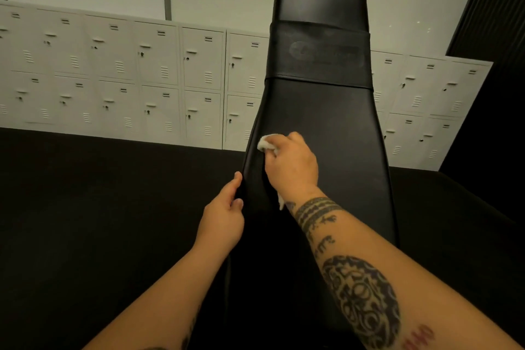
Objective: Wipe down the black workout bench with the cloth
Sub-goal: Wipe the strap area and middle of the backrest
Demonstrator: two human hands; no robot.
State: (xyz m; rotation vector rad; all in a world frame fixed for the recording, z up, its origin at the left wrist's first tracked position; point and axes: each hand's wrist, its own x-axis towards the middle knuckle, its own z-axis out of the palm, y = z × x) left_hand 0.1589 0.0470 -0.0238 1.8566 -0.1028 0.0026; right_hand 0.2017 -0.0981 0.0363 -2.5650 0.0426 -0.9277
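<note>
Head view. My right grip [292, 167] closes round the small white crumpled cloth [265, 143], pressing it on the left side of the black padded vinyl workout bench [326, 116]. My left grip [224, 216] clasps that bench's left edge nearby. Cloth: probably soft, light, best bunched in the palm; vinyl likely slick.

On the bench [321, 110], cloth [265, 143] under right hand [292, 167], left hand [224, 216] at its left edge, lockers [142, 73] behind
</note>
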